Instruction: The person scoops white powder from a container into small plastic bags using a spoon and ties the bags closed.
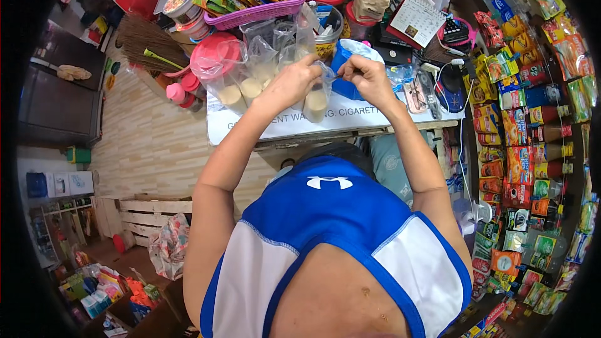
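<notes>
My left hand point(296, 79) grips the open upper part of a clear plastic bag point(315, 106) with pale beige contents at its bottom. The bag stands upright near the table's front edge. Just right of it, my right hand point(367, 80) pinches a thin dark item point(336, 77), possibly a spoon handle; its far end is hidden at the bag. Behind that hand is a blue plastic container point(342, 58) with a whitish lining or contents. More clear bags with beige contents point(232, 97) stand left of my left hand, some partly behind it.
A purple basket point(256, 15) of sachets stands behind the bags, beside a red lid point(215, 51). At right lie a phone point(415, 96), eyeglasses and a white cable point(462, 122). Hanging packets point(516, 126) line the right side. A stick broom point(150, 44) is at left.
</notes>
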A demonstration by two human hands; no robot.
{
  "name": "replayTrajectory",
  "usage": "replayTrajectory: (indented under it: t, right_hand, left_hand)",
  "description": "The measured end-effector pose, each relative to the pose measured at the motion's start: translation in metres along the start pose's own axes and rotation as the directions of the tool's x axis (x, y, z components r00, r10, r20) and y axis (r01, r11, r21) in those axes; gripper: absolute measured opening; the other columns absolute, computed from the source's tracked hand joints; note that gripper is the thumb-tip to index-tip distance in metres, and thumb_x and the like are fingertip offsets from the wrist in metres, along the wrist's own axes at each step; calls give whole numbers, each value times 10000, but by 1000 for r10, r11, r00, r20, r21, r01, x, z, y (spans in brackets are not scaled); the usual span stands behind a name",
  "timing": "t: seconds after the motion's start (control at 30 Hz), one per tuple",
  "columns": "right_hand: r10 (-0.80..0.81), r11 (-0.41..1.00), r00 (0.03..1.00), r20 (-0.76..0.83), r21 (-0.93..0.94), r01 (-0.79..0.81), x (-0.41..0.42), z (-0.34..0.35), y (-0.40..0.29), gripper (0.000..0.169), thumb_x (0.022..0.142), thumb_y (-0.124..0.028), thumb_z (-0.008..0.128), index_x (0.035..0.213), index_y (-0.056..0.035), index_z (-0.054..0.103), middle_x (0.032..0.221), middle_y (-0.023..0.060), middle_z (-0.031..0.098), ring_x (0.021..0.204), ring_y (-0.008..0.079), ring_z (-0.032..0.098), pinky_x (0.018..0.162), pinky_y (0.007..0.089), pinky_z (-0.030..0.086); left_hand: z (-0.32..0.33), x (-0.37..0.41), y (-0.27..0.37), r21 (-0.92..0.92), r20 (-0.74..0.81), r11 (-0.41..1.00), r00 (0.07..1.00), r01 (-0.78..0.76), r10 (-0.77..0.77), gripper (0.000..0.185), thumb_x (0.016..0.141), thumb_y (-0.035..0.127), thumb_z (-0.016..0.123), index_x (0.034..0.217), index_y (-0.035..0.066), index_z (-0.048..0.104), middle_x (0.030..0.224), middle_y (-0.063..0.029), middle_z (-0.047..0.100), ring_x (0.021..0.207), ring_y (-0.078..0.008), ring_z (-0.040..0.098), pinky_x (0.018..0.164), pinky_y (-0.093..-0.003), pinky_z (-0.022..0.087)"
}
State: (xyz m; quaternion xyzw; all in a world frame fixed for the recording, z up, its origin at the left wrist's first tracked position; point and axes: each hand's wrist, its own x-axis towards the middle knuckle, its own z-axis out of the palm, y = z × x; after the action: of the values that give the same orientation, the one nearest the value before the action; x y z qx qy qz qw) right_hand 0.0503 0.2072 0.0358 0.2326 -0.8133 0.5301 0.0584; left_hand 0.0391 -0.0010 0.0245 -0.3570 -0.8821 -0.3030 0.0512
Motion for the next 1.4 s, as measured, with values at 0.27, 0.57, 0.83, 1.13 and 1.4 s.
replayTrajectory:
  t: [0.27, 0.57, 0.83, 1.13, 1.4]
  right_hand:
    - [147, 932, 872, -468, 360, 36, -10, -59, -2, 102, 732, 105, 536, 741, 6, 516, 829, 128, 619, 678, 151, 602, 633, 273, 519]
    - [141, 990, 855, -500, 71, -121, -35, -47, 81, 79, 721, 73, 525, 736, -4, 533, 666, 67, 577, 579, 125, 570, 551, 256, 462]
    - [145, 935, 831, -537, -201, -293, -77, -16, 64, 50, 735, 40, 508, 752, -2, 528, 654, 120, 565, 580, 218, 558, 552, 306, 441]
    - [-176, 969, 776, -606, -247, 27, -68, -9, 28, 90, 709, 108, 510, 742, 24, 508, 760, 149, 583, 676, 288, 589, 620, 331, 473]
    - [-30, 985, 786, -617, -151, -81, -63, -1, 38, 54, 740, 69, 512, 745, 15, 511, 728, 153, 575, 653, 300, 583, 589, 348, 462]
  left_hand:
    - [-14, 21, 14, 84, -160, 995, 987, 46, -33, 216, 800, 189, 597, 932, 18, 606, 1056, -174, 553, 936, -345, 567, 780, -404, 466]
    - [74, 137, -12, 256, 149, 933, 944, 252, -295, 208, 728, 122, 563, 906, 75, 659, 985, -185, 611, 934, -337, 589, 804, -411, 473]
    - [93, 108, -5, 113, 140, 987, 985, -114, 98, 174, 658, 24, 577, 810, 14, 661, 970, -205, 586, 916, -376, 573, 783, -404, 472]
    - [35, 66, 37, 306, -119, 944, 979, -125, 168, 221, 678, -18, 507, 872, -46, 609, 1029, -156, 565, 884, -325, 554, 778, -371, 458]
    - [56, 62, 33, 283, -221, 957, 966, -69, 135, 317, 684, -49, 508, 998, -78, 547, 1199, -173, 480, 884, -330, 560, 781, -381, 471]
